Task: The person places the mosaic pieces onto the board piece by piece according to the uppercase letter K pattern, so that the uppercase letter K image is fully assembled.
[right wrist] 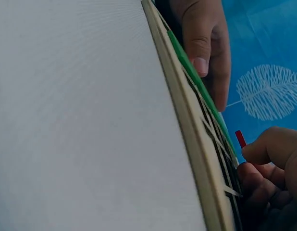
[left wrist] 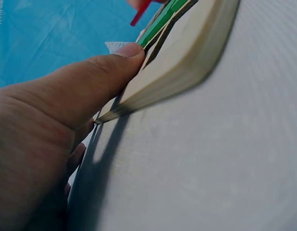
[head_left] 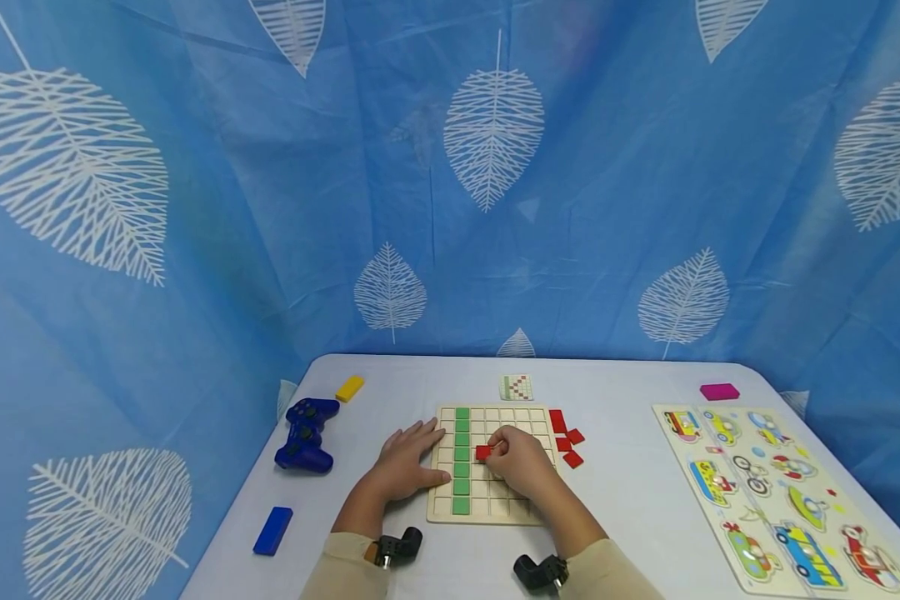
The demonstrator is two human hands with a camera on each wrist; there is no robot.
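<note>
A wooden grid board [head_left: 491, 512] lies flat on the white table, with a column of green square tiles [head_left: 461, 469] down its left part. My right hand [head_left: 521, 460] pinches a red square tile [head_left: 483, 452] between thumb and fingers, over the grid just right of the green column. In the right wrist view that red tile [right wrist: 240, 139] is tilted above the board. My left hand [head_left: 408, 467] rests at the board's left edge with fingers spread, its thumb [left wrist: 127, 53] on the rim. Several loose red tiles [head_left: 564, 444] lie along the board's right side.
A small pattern card [head_left: 516, 387] lies behind the board. To the left are a blue game controller [head_left: 306, 436], a yellow block [head_left: 350, 387] and a blue block [head_left: 273, 531]. A picture puzzle board [head_left: 783, 500] and a magenta block [head_left: 719, 392] lie at the right.
</note>
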